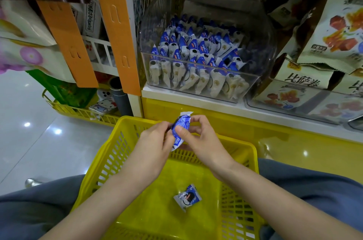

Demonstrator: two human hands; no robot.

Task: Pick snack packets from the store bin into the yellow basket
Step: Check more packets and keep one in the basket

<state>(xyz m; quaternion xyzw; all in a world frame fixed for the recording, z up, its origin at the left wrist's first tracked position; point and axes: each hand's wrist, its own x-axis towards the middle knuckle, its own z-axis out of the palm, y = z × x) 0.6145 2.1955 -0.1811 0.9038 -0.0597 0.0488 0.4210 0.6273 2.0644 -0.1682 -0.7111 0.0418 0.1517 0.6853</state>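
Note:
A blue and white snack packet (179, 129) is held above the far rim of the yellow basket (117, 147). My left hand (155, 141) pinches its left side and my right hand (198, 137) pinches its right side, thumb on the front. One more packet (187, 197) lies flat on the basket's floor. The clear plastic store bin (255, 82) stands on the shelf straight ahead, filled with several rows of the same blue and white packets (196, 53).
The yellow basket rests on my lap between grey trouser legs. Larger snack bags (334, 33) fill the shelf at right. An orange shelf post (115, 23) stands left of the bin. Another yellow basket (78, 111) sits on the tiled floor at left.

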